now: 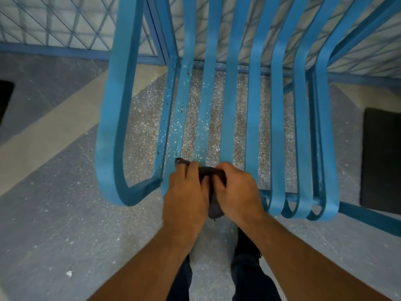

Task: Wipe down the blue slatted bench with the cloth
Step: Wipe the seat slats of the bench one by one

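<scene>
The blue slatted bench (253, 118) fills the upper middle of the head view, its slats running from the backrest down to the curved front edge. A dark grey cloth (213, 173) lies bunched over the front end of the left slats. My left hand (185, 190) and my right hand (236, 190) sit side by side on it, fingers curled over the cloth and holding it against the slats. A tail of the cloth hangs down between my wrists. Small dark drips and pale specks mark the left slats above my hands.
The bench's looped armrest (112, 118) stands to the left. Behind the bench runs a blue mesh fence (65, 29). A dark mat (382, 161) lies on the speckled floor at the right. My legs and shoes (247, 242) are below my arms.
</scene>
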`<act>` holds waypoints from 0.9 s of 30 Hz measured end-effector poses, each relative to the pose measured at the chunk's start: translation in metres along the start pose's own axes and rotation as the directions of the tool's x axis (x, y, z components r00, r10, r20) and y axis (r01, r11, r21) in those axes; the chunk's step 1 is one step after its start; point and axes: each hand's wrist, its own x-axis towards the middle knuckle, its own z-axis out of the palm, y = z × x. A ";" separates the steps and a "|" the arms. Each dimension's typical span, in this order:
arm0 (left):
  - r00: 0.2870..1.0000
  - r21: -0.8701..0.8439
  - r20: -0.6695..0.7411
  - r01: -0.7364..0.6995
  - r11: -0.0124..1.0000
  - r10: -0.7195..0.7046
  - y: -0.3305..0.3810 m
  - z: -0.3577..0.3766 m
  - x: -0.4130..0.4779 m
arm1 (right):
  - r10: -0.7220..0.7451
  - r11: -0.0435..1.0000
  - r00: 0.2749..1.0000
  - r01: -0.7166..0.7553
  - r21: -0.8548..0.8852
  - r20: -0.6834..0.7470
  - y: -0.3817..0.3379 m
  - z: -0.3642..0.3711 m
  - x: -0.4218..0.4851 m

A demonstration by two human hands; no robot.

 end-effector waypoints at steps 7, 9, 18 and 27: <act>0.988 -0.040 0.013 0.155 0.987 -0.155 0.006 0.033 0.005 | 0.000 0.977 0.998 -0.013 0.215 0.059 0.020 -0.029 0.036; 0.981 -0.047 -0.026 0.189 0.981 -0.190 0.010 0.039 0.011 | 0.028 0.980 0.999 -0.019 0.200 -0.040 0.030 -0.041 0.050; 0.969 0.073 -0.072 0.240 0.968 -0.235 0.015 0.046 0.050 | -0.048 0.946 0.965 -0.038 -0.321 -0.257 0.082 -0.081 0.120; 0.983 0.103 0.047 0.175 0.979 -0.180 0.026 0.032 0.080 | -0.037 0.922 0.960 -0.075 -0.380 -0.279 0.091 -0.071 0.120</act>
